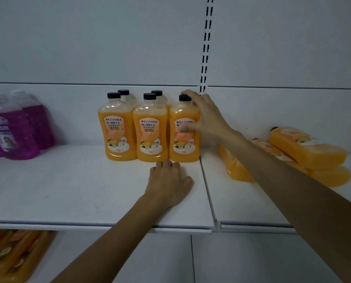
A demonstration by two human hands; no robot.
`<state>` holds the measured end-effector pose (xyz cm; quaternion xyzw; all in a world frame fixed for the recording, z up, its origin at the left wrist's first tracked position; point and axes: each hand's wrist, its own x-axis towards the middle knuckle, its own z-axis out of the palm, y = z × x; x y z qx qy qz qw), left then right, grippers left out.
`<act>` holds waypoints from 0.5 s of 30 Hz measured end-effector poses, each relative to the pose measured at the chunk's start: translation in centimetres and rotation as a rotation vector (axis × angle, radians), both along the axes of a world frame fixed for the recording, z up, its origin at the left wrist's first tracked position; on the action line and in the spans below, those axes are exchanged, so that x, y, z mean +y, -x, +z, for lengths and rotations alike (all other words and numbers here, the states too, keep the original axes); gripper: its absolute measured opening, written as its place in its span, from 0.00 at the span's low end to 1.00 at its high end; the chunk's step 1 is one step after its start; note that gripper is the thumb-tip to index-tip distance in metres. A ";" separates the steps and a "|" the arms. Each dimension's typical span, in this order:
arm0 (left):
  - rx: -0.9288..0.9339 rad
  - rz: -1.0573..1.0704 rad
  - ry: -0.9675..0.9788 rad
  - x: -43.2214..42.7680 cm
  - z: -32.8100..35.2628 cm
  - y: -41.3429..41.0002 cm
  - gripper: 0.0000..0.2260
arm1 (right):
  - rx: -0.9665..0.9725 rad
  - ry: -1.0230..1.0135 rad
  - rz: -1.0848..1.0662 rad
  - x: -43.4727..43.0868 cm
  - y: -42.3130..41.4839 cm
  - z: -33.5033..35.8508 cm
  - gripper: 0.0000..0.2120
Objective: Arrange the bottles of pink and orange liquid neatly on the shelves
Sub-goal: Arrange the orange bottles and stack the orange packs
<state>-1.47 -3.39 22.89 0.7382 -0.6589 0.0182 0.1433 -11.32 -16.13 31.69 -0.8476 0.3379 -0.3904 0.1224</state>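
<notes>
Several orange bottles with black caps stand upright in two rows on the white shelf (88, 190). My right hand (205, 115) grips the rightmost front orange bottle (182, 144) around its shoulder and neck. The left front bottle (116, 129) and the middle front bottle (150, 133) stand beside it, touching. My left hand (168, 180) rests on the shelf just in front of the bottles, fingers loosely curled, holding nothing. More orange bottles (307, 148) lie stacked on their sides at the right. Pink bottles (17, 127) stand at the far left.
A slotted upright rail (206, 48) runs up the back panel where two shelf sections meet, at a seam (209, 193). On the shelf below at the lower left lie orange packages (13, 256). Bare shelf lies between the pink and orange bottles.
</notes>
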 end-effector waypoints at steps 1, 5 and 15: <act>-0.005 0.005 -0.002 0.0 0.1 0.1 0.19 | -0.005 0.003 0.016 -0.1 0.2 0.0 0.41; -0.022 -0.006 0.011 -0.1 0.3 0.4 0.18 | 0.040 0.020 0.041 0.0 0.4 0.1 0.42; 0.363 -0.171 0.071 -3.5 2.5 5.8 0.34 | 0.331 -0.278 -0.200 -3.8 10.8 -1.1 0.38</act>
